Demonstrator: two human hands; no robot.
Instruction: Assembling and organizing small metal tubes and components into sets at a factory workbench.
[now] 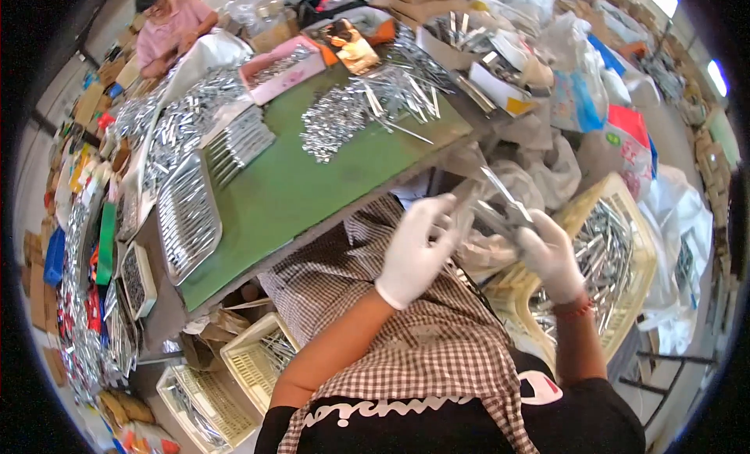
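Observation:
My right hand (551, 255), in a white glove, is closed around a few long silver metal strips (506, 192) that fan out toward the upper left. Facing it is my left hand (422, 247), also gloved in white, with thumb and fingers curled together into a pinch. Motion smears its fingertips, and what they hold, if anything, cannot be made out. Both hands are in front of my checked apron, off the right end of a green-topped table (273, 196). Below and beside my right hand stands a cream plastic crate (637, 294) full of similar metal pieces.
On the table lie a pile of small metal parts (332, 122), loose strips (406, 95) and a metal tray (215, 247) with rows of parts. A pink box (262, 95) sits at the back. Cream baskets (250, 356) stand lower left. Another person (172, 28) sits far left.

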